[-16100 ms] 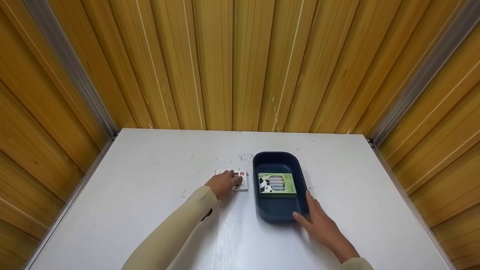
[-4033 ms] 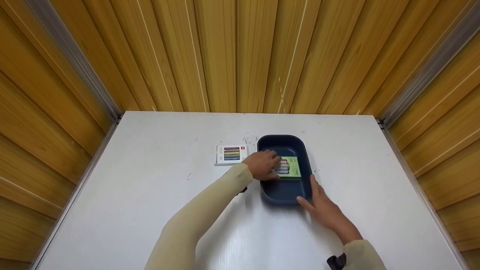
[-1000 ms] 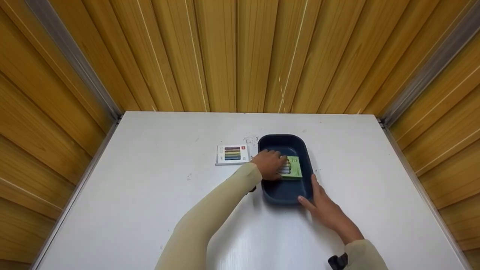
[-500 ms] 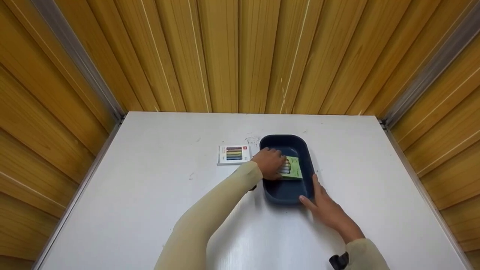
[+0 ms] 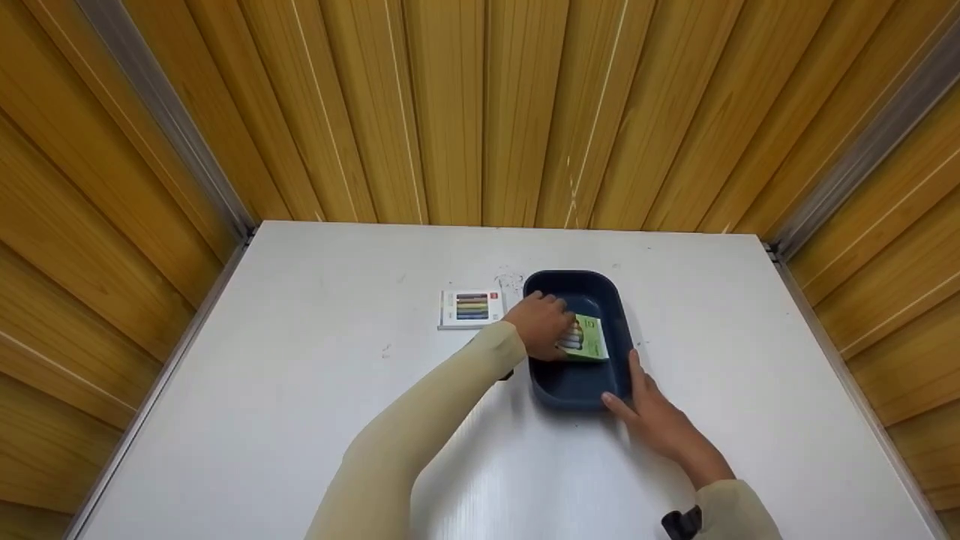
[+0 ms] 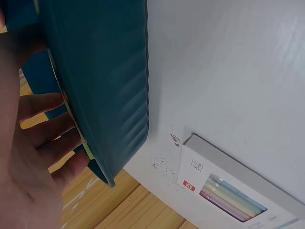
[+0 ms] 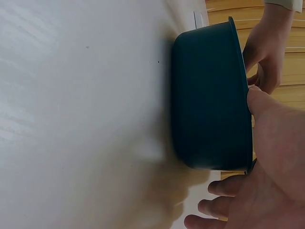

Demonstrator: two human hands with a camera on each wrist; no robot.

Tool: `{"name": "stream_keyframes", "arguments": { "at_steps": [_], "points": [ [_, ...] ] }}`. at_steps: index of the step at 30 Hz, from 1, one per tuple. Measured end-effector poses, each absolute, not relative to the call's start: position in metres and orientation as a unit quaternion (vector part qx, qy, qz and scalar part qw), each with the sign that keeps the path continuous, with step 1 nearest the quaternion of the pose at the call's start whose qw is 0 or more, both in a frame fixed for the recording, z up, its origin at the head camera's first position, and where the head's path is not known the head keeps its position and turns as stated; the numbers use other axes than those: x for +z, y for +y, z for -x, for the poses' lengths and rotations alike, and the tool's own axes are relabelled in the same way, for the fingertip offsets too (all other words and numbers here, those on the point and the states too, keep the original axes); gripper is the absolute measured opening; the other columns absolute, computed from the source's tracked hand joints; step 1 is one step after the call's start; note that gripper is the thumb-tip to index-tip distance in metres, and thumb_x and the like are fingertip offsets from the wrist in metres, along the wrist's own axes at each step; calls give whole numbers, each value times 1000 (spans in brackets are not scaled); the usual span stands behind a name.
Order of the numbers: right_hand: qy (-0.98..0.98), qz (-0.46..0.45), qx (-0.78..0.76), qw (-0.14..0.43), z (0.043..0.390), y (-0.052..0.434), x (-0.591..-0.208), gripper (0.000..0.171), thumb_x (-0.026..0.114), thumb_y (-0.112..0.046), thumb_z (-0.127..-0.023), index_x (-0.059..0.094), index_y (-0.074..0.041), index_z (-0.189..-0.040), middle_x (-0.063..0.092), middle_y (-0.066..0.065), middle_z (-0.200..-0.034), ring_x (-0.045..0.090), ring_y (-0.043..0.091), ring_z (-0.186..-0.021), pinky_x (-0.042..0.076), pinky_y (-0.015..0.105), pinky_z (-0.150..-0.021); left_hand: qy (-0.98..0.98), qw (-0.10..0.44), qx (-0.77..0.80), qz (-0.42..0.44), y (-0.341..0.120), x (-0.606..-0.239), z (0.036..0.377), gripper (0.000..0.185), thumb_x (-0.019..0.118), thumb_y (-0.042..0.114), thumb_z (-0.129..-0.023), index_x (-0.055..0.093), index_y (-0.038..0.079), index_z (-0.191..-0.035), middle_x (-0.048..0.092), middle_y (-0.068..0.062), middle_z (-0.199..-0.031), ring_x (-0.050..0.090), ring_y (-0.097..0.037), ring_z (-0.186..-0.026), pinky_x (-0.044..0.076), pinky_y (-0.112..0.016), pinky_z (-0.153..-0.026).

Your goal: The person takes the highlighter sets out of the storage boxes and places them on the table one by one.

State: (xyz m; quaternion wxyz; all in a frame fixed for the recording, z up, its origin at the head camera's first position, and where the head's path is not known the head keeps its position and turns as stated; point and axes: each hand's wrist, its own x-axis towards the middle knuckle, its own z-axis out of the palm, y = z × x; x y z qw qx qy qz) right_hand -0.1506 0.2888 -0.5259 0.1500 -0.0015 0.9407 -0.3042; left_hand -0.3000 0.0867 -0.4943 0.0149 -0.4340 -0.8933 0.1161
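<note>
A light green box [image 5: 590, 339] with a window of pastel sticks is inside a dark blue rectangular bin [image 5: 576, 388], its right side slightly turned. My left hand [image 5: 538, 327] reaches over the bin's left wall and holds the box's left end, hiding that part. In the left wrist view its curled fingers meet the edge of the green box just past the bin wall [image 6: 105, 86]. My right hand [image 5: 664, 426] rests at the bin's near right corner, fingers extended along the outside. The right wrist view has its thumb touching the rim of the bin [image 7: 209, 100].
Left of the bin lies a flat white pen box [image 5: 471, 309] with a window of coloured pens, on the white table [image 5: 330, 345]. Dark scribbles mark the tabletop behind it. Wood-patterned walls [image 5: 450, 112] enclose the table at the back and sides.
Sixteen seconds ago my left hand was on the white pen box; it has since moved right into the bin. Over the last second the green box has tilted slightly. My right hand stays at the corner.
</note>
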Motion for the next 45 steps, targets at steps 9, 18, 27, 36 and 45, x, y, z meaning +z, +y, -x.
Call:
{"name": "stream_keyframes", "arguments": {
  "at_steps": [9, 18, 27, 36, 45],
  "points": [
    [939, 1, -308, 152, 152, 288, -525, 94, 37, -63, -95, -22, -17, -152, 2, 29, -159, 15, 51, -143, 25, 67, -108, -891, 25, 119, 438, 85, -487, 299, 63, 57, 63, -82, 60, 18, -125, 61, -3, -122, 57, -20, -112, 42, -37, -103],
    [938, -5, -308, 157, 149, 289, -528, 96, 36, -66, -94, -24, -17, -151, 2, 29, -159, 15, 51, -143, 25, 67, -109, -889, 13, 109, 445, 84, -485, 297, 67, 54, 66, -82, 56, 18, -129, 58, -3, -126, 54, -20, -115, 38, -37, -108],
    [934, -2, -317, 165, 150, 288, -525, 95, 37, -62, -96, -24, -15, -151, 1, 30, -158, 14, 51, -143, 25, 67, -109, -887, 12, 113, 447, 82, -487, 300, 69, 53, 67, -83, 53, 19, -133, 57, -3, -128, 52, -19, -117, 38, -37, -108],
    [933, -4, -317, 170, 150, 288, -524, 95, 37, -63, -95, -25, -17, -151, 1, 31, -158, 16, 53, -142, 25, 68, -108, -887, 14, 112, 447, 80, -486, 299, 69, 53, 68, -83, 53, 20, -132, 56, -2, -129, 51, -19, -118, 36, -37, -110],
    [934, -6, -314, 169, 150, 289, -524, 95, 37, -63, -96, -26, -17, -150, 1, 30, -158, 14, 51, -143, 24, 67, -109, -886, 18, 98, 453, 75, -486, 300, 69, 51, 69, -83, 52, 21, -132, 55, -1, -128, 50, -18, -118, 35, -37, -111]
  ]
}}
